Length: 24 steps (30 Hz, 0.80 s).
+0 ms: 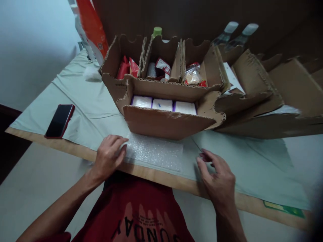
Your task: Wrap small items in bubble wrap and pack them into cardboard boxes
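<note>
A flat strip of bubble wrap lies on the cloth-covered table between my two hands, close to the front edge. My left hand is at its left end, with the thumb and forefinger apart; whether the fingertips touch the wrap I cannot tell. To the right, my right hand hovers by the cloth, apart from the wrap. Its fingers are loosely bent, a gap shows before the thumb, and nothing is visible in it. Just behind the wrap stands a cardboard box holding white packs with purple edges.
More cardboard boxes line the back, several holding packets. Two clear bottles and a green-capped bottle rise behind. A phone lies at left, near an orange-and-white bag. The wooden table edge runs in front.
</note>
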### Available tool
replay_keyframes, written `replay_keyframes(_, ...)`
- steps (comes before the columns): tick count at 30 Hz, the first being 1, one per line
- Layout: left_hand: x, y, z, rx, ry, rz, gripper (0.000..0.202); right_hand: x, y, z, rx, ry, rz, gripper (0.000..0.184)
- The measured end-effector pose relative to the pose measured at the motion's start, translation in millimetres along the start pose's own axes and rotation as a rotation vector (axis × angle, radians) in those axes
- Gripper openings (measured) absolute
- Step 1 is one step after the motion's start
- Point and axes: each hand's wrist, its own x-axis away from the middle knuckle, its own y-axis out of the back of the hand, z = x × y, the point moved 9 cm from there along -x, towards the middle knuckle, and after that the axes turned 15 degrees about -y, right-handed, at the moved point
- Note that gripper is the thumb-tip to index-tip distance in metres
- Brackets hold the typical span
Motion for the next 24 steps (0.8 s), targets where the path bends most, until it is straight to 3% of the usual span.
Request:
replay_keyframes(2, -1.9, -4.5, -20.8, -0.018, -0.118, 0.026, 0.022, 6.9, -19.2, 46.3, -0.026, 0.224, 0.119, 0.023)
replay_keyframes(4, -5.4, -17.8, -29.6, -0.055, -0.177, 0.100, 0.024, 17.2, -53.7, 96.4, -0.031, 0.435, 0.294, 0.027)
replay_keyframes(7, -5.3, -46.9, -17.4, -0.123, -0.156, 0.274, 0.023, 33.4, -101.8, 135.0, 0.014, 0.636, 0.523, 0.030)
replay_keyframes(9, -0.2, -60.3, -2.3, -0.131, -0.107, 0.352, 0.022, 38.5, -111.5, 121.3, 0.050, 0.674, 0.569, 0.031)
replay_keyframes(11, 5.2, -65.3, 8.0, -0.120, -0.077, 0.375, 0.023, 35.7, -97.8, 80.7, 0.085, 0.625, 0.503, 0.032)
replay_keyframes(14, 10.1, -64.0, 12.4, -0.085, -0.082, 0.372, 0.023, 22.0, -45.2, 7.1, 0.149, 0.441, 0.235, 0.027)
replay_keyframes(16, 10.5, -58.3, 13.7, -0.035, -0.085, 0.333, 0.023, 15.7, -11.3, -20.9, 0.187, 0.335, 0.056, 0.024)
replay_keyframes(17, 10.2, -53.7, 16.4, -0.020, -0.070, 0.297, 0.024, 13.8, -2.0, -25.0, 0.192, 0.299, 0.005, 0.023)
replay_keyframes(19, 9.8, -42.6, 27.3, -0.055, 0.005, 0.209, 0.028, 9.8, -3.0, -17.4, 0.196, 0.254, -0.012, 0.024)
replay_keyframes(22, 11.0, -37.0, 45.0, -0.188, 0.151, 0.169, 0.028, 2.7, -35.0, 9.0, 0.304, 0.202, 0.035, 0.030)
replay_keyframes(24, 10.5, -42.9, 48.2, -0.175, 0.203, 0.172, 0.014, 0.6, -53.1, 22.4, 0.385, 0.172, 0.015, 0.032)
